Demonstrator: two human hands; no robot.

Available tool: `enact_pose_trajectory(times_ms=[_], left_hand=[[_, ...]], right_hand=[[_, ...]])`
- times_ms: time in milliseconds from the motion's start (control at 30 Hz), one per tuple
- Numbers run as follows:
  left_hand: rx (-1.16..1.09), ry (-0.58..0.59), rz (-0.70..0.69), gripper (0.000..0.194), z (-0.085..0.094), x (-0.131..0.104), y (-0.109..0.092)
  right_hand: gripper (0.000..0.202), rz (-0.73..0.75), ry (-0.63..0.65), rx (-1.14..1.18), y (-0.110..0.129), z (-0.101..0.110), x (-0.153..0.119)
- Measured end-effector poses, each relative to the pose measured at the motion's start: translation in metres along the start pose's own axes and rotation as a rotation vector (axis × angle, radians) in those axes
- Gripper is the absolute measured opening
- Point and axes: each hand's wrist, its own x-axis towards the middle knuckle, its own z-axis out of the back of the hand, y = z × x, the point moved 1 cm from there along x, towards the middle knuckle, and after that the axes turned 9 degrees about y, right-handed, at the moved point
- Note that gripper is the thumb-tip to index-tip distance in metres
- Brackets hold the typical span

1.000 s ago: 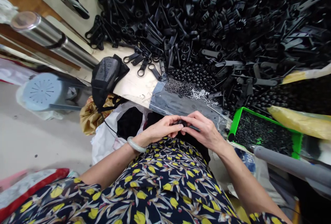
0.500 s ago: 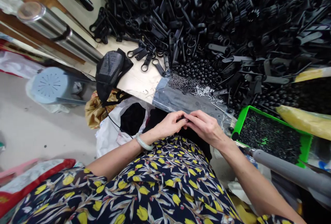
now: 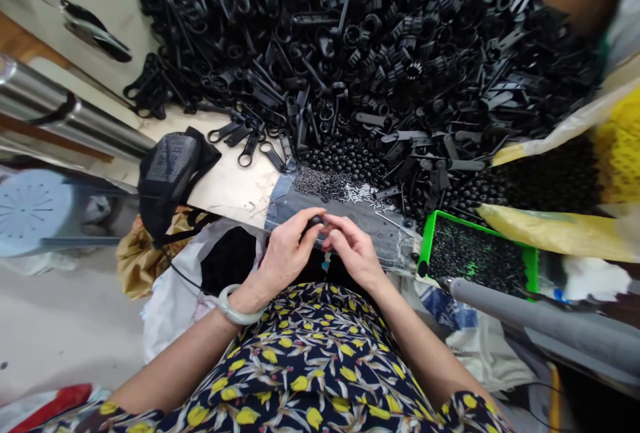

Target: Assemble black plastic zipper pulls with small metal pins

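My left hand (image 3: 286, 249), with a pale bangle on the wrist, pinches a small rounded black plastic part (image 3: 315, 221) between thumb and fingers. Close against it, my right hand (image 3: 354, 251) has its thumb and fingertips drawn together; whatever they grip is too small to make out. Both hands are over the front edge of the bench, at the grey taped strip (image 3: 325, 209). Just beyond them lie silver pins (image 3: 359, 193), small dark pieces (image 3: 315, 183) and black balls (image 3: 345, 158).
A large heap of black plastic parts (image 3: 320, 53) covers the back. At right stand a green tray (image 3: 427, 243) of small black pieces and a grey tube (image 3: 525, 306). On the left are a black mesh pouch (image 3: 173, 166), a steel cylinder (image 3: 75, 113) and a blue stool (image 3: 35, 209).
The view has shifted, so the bench appears further left. My hands have turned and parted slightly, and the rounded black part now shows in my left fingers.
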Motion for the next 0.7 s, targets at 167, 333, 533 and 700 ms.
enact_pose_trajectory(times_ms=[167,333,533,700], left_hand=[[0.034,0.141,-0.091,0.050,-0.005,0.000,0.003],[0.092,0.128,-0.153,0.063,-0.008,-0.004,0.012],[-0.211,0.264,0.154,0.079,0.002,0.003,0.016],[-0.719,0.480,0.378,0.040,0.009,0.010,0.017]], right_hand=[[0.030,-0.082,-0.051,0.046,0.007,0.009,0.015],[0.035,-0.193,0.063,0.216,0.007,0.017,0.017],[0.041,-0.261,0.062,0.264,-0.009,0.022,0.020],[0.034,-0.123,0.105,0.061,-0.008,0.026,0.023]])
